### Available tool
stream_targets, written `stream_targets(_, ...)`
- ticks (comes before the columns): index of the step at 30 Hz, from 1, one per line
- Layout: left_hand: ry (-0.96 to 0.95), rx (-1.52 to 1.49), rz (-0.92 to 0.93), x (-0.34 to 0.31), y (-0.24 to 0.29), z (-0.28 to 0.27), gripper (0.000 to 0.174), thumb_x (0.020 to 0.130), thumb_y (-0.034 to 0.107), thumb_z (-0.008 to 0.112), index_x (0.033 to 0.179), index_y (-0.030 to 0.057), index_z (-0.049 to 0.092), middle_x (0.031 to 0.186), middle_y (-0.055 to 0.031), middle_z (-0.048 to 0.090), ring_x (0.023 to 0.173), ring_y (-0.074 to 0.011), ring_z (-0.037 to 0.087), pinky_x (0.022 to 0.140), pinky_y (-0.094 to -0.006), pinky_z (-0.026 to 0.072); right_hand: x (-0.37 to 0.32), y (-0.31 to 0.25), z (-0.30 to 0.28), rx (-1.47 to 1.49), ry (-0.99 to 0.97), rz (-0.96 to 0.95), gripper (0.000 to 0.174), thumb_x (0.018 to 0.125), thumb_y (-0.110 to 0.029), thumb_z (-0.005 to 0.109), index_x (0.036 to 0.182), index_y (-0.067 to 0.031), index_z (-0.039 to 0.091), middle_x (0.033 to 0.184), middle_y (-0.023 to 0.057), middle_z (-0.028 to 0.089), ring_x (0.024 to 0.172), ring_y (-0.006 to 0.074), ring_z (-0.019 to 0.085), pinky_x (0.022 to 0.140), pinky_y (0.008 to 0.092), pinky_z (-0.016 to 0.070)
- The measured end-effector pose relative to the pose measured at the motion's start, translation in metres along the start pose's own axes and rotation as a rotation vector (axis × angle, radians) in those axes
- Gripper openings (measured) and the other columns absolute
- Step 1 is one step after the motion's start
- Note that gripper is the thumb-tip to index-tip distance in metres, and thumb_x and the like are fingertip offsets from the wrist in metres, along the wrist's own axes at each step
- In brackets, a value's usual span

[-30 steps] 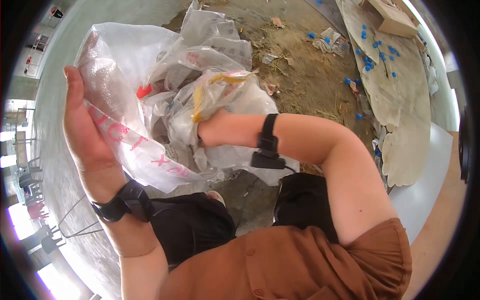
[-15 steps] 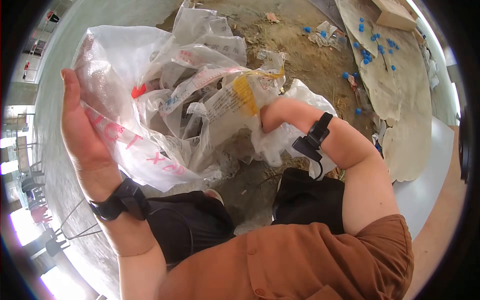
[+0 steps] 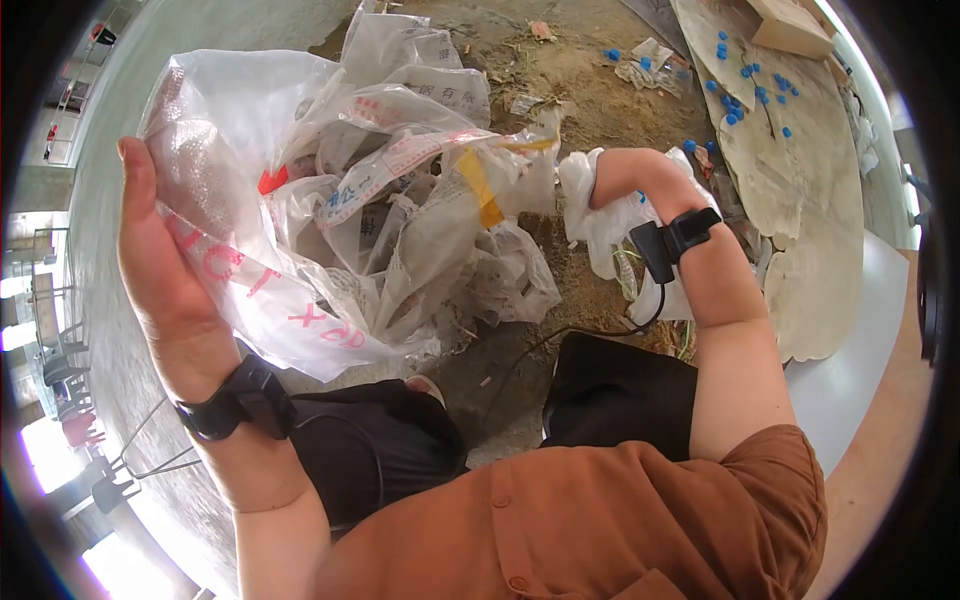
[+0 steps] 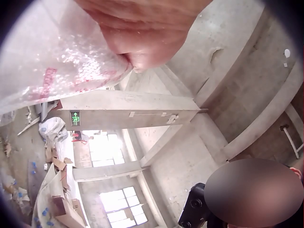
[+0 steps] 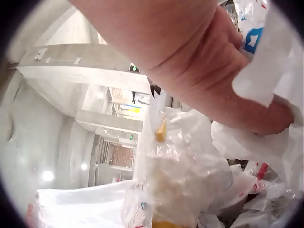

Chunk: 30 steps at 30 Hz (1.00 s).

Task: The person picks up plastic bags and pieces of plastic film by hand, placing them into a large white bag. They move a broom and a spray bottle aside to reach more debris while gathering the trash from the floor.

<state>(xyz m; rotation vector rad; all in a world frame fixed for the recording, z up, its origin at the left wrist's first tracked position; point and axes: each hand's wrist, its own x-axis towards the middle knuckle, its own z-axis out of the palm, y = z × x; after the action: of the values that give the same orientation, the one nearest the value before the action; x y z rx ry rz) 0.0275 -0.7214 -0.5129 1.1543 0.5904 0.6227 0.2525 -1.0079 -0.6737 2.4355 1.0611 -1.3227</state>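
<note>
My left hand (image 3: 170, 265) is at the left side of a large clear plastic bag (image 3: 245, 260) with pink lettering. Its thumb stands straight outside, and its fingers show faintly through the plastic, holding that side up. In the left wrist view the bag's wall (image 4: 45, 61) lies against the hand. Crumpled printed plastic film (image 3: 395, 180), partly with a yellow strip, fills and spills from the bag. To the right of it, my right hand (image 3: 635, 175) grips a white plastic bag (image 3: 595, 220); its fingertips are hidden in the folds. The right wrist view shows the thumb (image 5: 266, 114) pressing the white plastic.
Dirt and straw (image 3: 560, 80) cover the floor ahead. Several blue bottle caps (image 3: 735, 105) lie on a flattened grey sheet (image 3: 800, 180) at the right. A cardboard box (image 3: 790, 30) stands behind them. A black cable (image 3: 560, 332) hangs from the right wrist camera.
My right hand has come out from the crumpled film and moved right, carrying the white plastic bag. The yellow-striped film is left behind. My left hand has barely moved.
</note>
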Motion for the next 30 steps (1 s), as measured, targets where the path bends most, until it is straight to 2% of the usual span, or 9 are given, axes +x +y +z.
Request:
stream_targets(7, 0.014, -0.02, -0.024, -0.002, -0.006, 0.004, 0.052, 0.091, 0.041, 0.054, 0.122, -0.0017, 0.05, 0.117, -0.0112, 0.057, 0.106, -0.0219, 0.056, 0.092, -0.035, 0.0451, 0.042, 0.048, 0.015, 0.174, 0.187, -0.051, 0.039, 0.072, -0.029, 0.065, 0.106, -0.0088, 0.064, 0.099, 0.012, 0.066, 0.086, 0.0242, 0.061, 0.08, 0.0342, 0.0468)
stream_targets(10, 0.013, -0.041, -0.039, -0.003, -0.008, 0.005, 0.053, 0.091, 0.04, 0.054, 0.123, -0.0018, 0.05, 0.118, -0.0114, 0.057, 0.107, -0.0225, 0.056, 0.093, -0.0351, 0.0448, 0.097, 0.049, 0.039, 0.405, 0.265, -0.467, 0.028, 0.085, -0.017, 0.055, 0.11, -0.0069, 0.061, 0.105, 0.0096, 0.064, 0.092, 0.0196, 0.057, 0.086, 0.0341, 0.044)
stream_targets(11, 0.012, -0.042, -0.04, -0.003, -0.009, 0.006, 0.053, 0.091, 0.04, 0.054, 0.123, -0.0018, 0.05, 0.118, -0.0114, 0.057, 0.107, -0.0225, 0.056, 0.093, -0.0351, 0.0448, 0.115, 0.04, 0.049, 0.331, 0.349, -0.469, 0.033, 0.088, -0.032, 0.051, 0.113, -0.0129, 0.061, 0.11, 0.0136, 0.063, 0.096, 0.0297, 0.06, 0.087, 0.0373, 0.0454)
stream_targets(13, 0.014, -0.064, -0.049, -0.005, -0.01, 0.009, 0.053, 0.092, 0.04, 0.053, 0.123, -0.002, 0.049, 0.119, -0.0121, 0.056, 0.107, -0.023, 0.056, 0.093, -0.0354, 0.0444, 0.133, -0.001, 0.061, 0.365, 0.649, -0.754, 0.024, 0.088, -0.024, 0.052, 0.103, -0.0073, 0.062, 0.099, 0.0144, 0.063, 0.087, 0.0295, 0.059, 0.083, 0.0388, 0.0451)
stream_targets(19, 0.011, -0.049, -0.042, -0.007, -0.01, 0.012, 0.053, 0.093, 0.04, 0.051, 0.124, -0.0022, 0.049, 0.118, -0.012, 0.056, 0.107, -0.0223, 0.056, 0.093, -0.0351, 0.0442, 0.174, -0.073, 0.104, 0.321, 0.769, -0.675, 0.022, 0.085, -0.022, 0.055, 0.1, -0.0074, 0.06, 0.099, 0.0162, 0.062, 0.095, 0.0342, 0.057, 0.082, 0.0407, 0.0459)
stream_targets(22, 0.003, -0.074, -0.054, -0.013, -0.003, 0.017, 0.053, 0.094, 0.041, 0.049, 0.125, -0.0023, 0.048, 0.118, -0.0116, 0.056, 0.107, -0.0217, 0.056, 0.092, -0.0345, 0.0446, 0.171, -0.065, 0.072, 0.032, 0.289, -0.466, 0.025, 0.082, -0.023, 0.055, 0.103, -0.0102, 0.062, 0.102, 0.0173, 0.064, 0.093, 0.0338, 0.06, 0.083, 0.0415, 0.0463)
stream_targets(24, 0.032, -0.062, -0.039, -0.011, -0.001, 0.007, 0.054, 0.094, 0.041, 0.049, 0.125, -0.0025, 0.048, 0.119, -0.0116, 0.056, 0.107, -0.0215, 0.056, 0.092, -0.0344, 0.0447, 0.123, -0.044, 0.021, 0.236, 0.367, -0.613, 0.028, 0.081, -0.025, 0.055, 0.103, -0.0105, 0.063, 0.101, 0.0176, 0.064, 0.093, 0.0345, 0.06, 0.081, 0.0411, 0.0468)
stream_targets(28, 0.119, -0.044, -0.063, -0.019, 0.005, 0.01, 0.054, 0.095, 0.04, 0.046, 0.128, -0.0032, 0.045, 0.121, -0.0128, 0.054, 0.109, -0.0221, 0.056, 0.093, -0.0346, 0.0446, 0.098, -0.018, -0.057, 0.106, 0.68, 0.004, 0.033, 0.078, -0.036, 0.056, 0.085, -0.0067, 0.069, 0.088, 0.0164, 0.067, 0.083, 0.0329, 0.064, 0.073, 0.0404, 0.0499)
stream_targets(30, 0.069, -0.112, -0.067, -0.02, 0.005, 0.017, 0.057, 0.095, 0.042, 0.045, 0.131, -0.001, 0.042, 0.127, -0.0129, 0.05, 0.114, -0.0237, 0.052, 0.096, -0.0363, 0.0424, 0.099, -0.038, -0.102, 0.086, 0.85, -0.018, 0.038, 0.078, -0.038, 0.056, 0.084, -0.0037, 0.07, 0.09, 0.0175, 0.067, 0.087, 0.0336, 0.064, 0.076, 0.0413, 0.0503)
